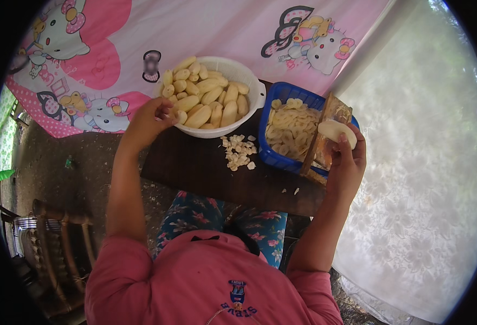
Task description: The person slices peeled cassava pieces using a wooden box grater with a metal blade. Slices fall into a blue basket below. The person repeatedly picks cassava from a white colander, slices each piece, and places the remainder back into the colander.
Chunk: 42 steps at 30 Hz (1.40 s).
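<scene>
My right hand (346, 156) holds a peeled banana (337, 134) against a wooden slicer board (318, 138), which lies across a blue plastic basket (267, 156). Thin banana slices (291, 130) fill the part of the basket left of the board. At the left rim of a white plastic colander (258, 95), my left hand (159, 118) has its fingers bent beside the end of a peeled banana (180, 117); whether they grip it cannot be told. Many peeled bananas (212, 95) are heaped in the colander.
A dark wooden table (189, 166) bears both containers, a small pile of banana pieces (238, 152) and a few scraps. A pink printed curtain (214, 28) hangs behind, and a white floral curtain (409, 183) at the right. A wooden chair (55, 252) stands at lower left.
</scene>
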Available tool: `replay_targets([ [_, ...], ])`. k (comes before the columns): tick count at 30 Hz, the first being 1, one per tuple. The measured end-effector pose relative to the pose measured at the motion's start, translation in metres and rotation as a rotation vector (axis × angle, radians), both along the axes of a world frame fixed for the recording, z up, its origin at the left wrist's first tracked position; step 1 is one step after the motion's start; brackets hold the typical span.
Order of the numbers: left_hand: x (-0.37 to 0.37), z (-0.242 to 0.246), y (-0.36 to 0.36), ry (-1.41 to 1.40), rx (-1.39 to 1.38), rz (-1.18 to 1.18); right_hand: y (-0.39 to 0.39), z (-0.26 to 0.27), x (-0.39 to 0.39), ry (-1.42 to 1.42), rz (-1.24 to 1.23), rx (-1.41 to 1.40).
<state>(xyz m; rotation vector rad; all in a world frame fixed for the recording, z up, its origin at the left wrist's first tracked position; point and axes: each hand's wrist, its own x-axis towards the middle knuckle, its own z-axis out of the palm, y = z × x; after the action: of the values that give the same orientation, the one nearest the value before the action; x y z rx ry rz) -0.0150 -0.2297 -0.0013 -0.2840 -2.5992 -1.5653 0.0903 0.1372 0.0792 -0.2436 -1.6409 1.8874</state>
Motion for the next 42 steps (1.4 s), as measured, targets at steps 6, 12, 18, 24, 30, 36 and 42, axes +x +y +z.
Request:
replay_targets([
  [6, -0.005, -0.016, 0.006, 0.015, 0.027, -0.043, -0.002, -0.009, -0.001, 0.001, 0.021, -0.066],
  [12, -0.013, 0.007, 0.029, 0.108, 0.111, 0.043, 0.024, -0.014, 0.009, -0.010, -0.006, -0.143],
  [18, 0.032, 0.014, 0.124, 0.349, -0.174, -0.280, 0.059, -0.018, 0.025, -0.192, -0.141, 0.246],
  [24, 0.041, 0.013, 0.223, 0.372, 0.117, -0.459, 0.055, -0.009, 0.039, -0.355, -0.262, 0.747],
  [30, 0.024, 0.014, 0.309, 0.132, 0.024, -0.443, 0.061, -0.017, 0.020, -0.335, -0.300, 0.980],
  [36, 0.017, -0.001, 0.315, -0.008, 0.099, -0.539, 0.111, -0.014, -0.069, -0.356, -0.343, 1.039],
  [42, 0.020, 0.001, 0.316, -0.031, 0.132, -0.514, 0.081, -0.012, -0.011, -0.401, -0.327, 1.055],
])
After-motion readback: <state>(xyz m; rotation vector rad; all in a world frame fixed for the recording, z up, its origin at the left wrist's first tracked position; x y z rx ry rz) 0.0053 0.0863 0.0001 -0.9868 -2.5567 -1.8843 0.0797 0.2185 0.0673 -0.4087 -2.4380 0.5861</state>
